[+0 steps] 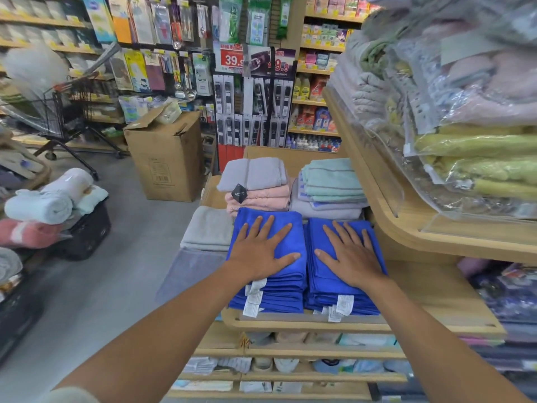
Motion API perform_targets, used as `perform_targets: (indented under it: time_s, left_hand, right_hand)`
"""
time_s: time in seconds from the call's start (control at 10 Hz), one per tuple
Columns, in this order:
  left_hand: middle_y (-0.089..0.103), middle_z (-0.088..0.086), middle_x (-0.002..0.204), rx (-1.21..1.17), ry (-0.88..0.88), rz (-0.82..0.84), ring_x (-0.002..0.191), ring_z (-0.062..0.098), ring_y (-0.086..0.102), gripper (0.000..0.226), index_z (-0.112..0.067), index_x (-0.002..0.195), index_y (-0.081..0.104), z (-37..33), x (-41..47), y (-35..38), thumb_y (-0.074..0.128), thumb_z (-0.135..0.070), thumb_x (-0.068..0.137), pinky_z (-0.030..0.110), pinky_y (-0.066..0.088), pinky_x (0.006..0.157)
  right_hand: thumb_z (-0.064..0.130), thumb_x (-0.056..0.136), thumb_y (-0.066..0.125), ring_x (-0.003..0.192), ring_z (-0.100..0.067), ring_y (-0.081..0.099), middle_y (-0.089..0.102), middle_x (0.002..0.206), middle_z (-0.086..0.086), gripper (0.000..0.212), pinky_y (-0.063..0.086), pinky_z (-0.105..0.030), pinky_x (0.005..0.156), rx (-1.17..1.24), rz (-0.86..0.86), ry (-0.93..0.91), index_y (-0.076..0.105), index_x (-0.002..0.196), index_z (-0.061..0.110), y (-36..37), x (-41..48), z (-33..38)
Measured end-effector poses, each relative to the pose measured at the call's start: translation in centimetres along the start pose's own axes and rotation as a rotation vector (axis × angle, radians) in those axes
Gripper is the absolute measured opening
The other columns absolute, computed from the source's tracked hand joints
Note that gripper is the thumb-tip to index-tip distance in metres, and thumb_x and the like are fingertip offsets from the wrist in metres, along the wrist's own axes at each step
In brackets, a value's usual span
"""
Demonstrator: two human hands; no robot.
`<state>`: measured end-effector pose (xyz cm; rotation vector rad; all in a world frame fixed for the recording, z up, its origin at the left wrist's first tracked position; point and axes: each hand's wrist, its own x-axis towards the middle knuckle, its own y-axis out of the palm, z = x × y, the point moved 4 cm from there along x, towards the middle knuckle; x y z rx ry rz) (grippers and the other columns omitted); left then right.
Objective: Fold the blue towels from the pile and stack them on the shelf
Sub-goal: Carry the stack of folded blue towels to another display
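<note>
A: Pressing down on the blue towels [293, 225], by the look of it; left hand [261, 251] spread flat over the left stack [273, 289], right hand [351, 257] flat over the right stack [328, 292]; fingers straight and splayed, gripping nothing, pinching nothing.

B: Why flat rather than clutching?

A: Probably to squash the folds level and square up the edges; stops a tall stack from slumping; judged only from the open palms.

B: And lying where?

A: Sitting folded on the wooden shelf [430, 292], side by side, touching or very nearly; folded edges and white labels [252, 298] turned toward the front rim; directly under the palms, wrists over the near edge, fingertips reaching toward the back.

B: Hands together, then?

A: Apart; one to each stack, thumbs pointing inward at the seam between.

B: Around that?

A: Just behind, pink towels [258, 199] under a grey one, with mint striped towels [331, 178] beside; grey towels [207, 228] just to the left, stacked lower; well off on the floor, a cardboard box [165, 158] and a dark basket [87, 231] of rolled towels.

B: Much left to do?

A: Hard to say; no loose blue pile in view; looks near the end, perhaps a last tidy.
</note>
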<state>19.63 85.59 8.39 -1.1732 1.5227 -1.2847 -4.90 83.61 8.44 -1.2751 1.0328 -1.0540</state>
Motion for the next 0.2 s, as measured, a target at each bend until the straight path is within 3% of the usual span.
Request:
perform_targets:
  time_s: [0.1,0.2]
  left_hand:
    - [-0.011,-0.003,0.170,-0.008,0.006,0.006,0.156,0.025,-0.013,0.090,-0.050,0.155,-0.014,-0.2,-0.3,-0.7,-0.003,-0.093,0.077,0.056,-0.002,0.125]
    - [0.012,0.000,0.169,-0.058,0.089,-0.109,0.156,0.023,0.007,0.076,-0.035,0.161,0.011,-0.4,-2.5,-2.4,0.020,-0.073,0.095,0.051,0.014,0.125]
  right_hand:
    - [0.081,0.093,0.019,0.159,-0.016,-0.005,0.001,0.172,0.010,0.082,-0.008,-0.048,0.126,0.037,0.012,0.031,0.010,0.163,0.039,-1.1,-0.1,0.2]
    - [0.062,0.102,0.038,0.155,-0.018,0.017,0.028,0.166,0.007,0.060,0.007,-0.044,0.127,0.172,-0.112,0.030,0.040,0.155,0.033,-2.8,-1.8,1.6]
